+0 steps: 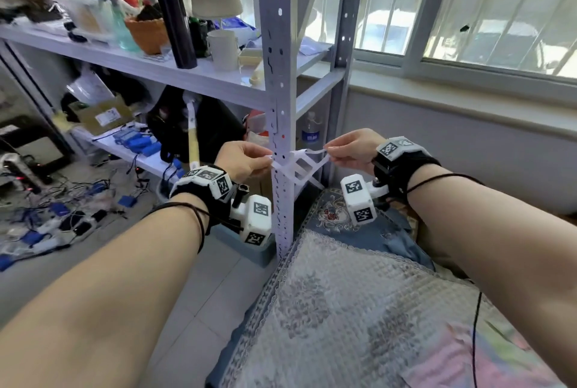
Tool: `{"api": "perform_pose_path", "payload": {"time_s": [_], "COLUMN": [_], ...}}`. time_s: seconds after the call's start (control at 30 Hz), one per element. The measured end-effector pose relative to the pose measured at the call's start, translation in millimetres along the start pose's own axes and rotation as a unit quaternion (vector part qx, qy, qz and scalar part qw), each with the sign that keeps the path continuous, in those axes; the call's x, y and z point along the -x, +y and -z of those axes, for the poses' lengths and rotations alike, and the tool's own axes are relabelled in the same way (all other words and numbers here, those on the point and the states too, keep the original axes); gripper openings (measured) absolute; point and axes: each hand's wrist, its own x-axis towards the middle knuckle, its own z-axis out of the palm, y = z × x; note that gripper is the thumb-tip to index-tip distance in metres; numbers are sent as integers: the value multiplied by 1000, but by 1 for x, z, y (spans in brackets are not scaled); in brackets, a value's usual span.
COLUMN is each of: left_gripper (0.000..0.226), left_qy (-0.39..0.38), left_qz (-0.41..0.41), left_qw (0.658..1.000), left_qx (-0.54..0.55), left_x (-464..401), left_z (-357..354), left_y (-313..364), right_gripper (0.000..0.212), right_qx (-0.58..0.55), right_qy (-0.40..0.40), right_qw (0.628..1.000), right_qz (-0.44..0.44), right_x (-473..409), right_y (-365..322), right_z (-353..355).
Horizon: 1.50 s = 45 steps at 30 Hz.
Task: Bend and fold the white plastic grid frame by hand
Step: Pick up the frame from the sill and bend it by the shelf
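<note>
1. Forearms reached forward from the bottom of the view, each wrist strapped with a black band carrying white marker cubes.
2. The left hand (246,159) had its fingers pinched closed on the left edge of the white plastic grid frame (301,166).
3. The right hand (354,147) pinched the frame's upper right strip between narrowed fingertips (331,150); the frame hung in the air between both hands, bent into a sagging shape.
4. Below lay a patterned quilted cover (343,309), with tiled floor to its left.
5. Just behind the frame stood a perforated metal shelf post (274,44); cluttered shelves lay left, a barred window (468,6) right.
</note>
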Motion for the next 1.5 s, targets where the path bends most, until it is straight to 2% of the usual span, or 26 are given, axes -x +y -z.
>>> {"api": "perform_pose_path", "payload": {"time_s": [0.1, 0.2, 0.47, 0.67, 0.83, 1.03, 1.17, 1.3, 1.5], "left_gripper": [3, 7, 9, 9, 8, 4, 6, 4, 13], "left_qy": [3, 4, 20, -9, -40, -47, -42, -37, 9], "left_qz": [4, 4, -6, -4, -2, 10, 26, 56, 85], "left_qw": [1000, 1000, 1000, 999, 998, 995, 996, 996, 995], "left_qx": [8, 23, -7, -46, -48, -83, -76, -66, -42], "left_x": [11, 16, 2, -28, -49, -68, -73, -77, -79], "left_z": [15, 27, 68, 126, 170, 206, 225, 251, 305], "left_y": [-2, -2, 3, 5, 0, -12, -22, -36, -71], "right_gripper": [3, 5, 4, 7, 6, 9, 4, 12, 16], "right_qx": [16, 26, 16, 40, 17, -6, -4, -25, -71], "right_qy": [-20, -32, 11, 37, 47, 33, 15, -25, -90], "right_qw": [1000, 999, 1000, 998, 999, 999, 1000, 999, 993], "right_qz": [15, 22, 8, 10, 6, -6, -19, -23, -14], "right_x": [4, 7, -7, -28, -45, -59, -75, -98, -128], "right_y": [-3, -9, -25, -40, -50, -56, -54, -53, -54], "right_z": [-13, -25, -67, -116, -154, -190, -211, -236, -295]}}
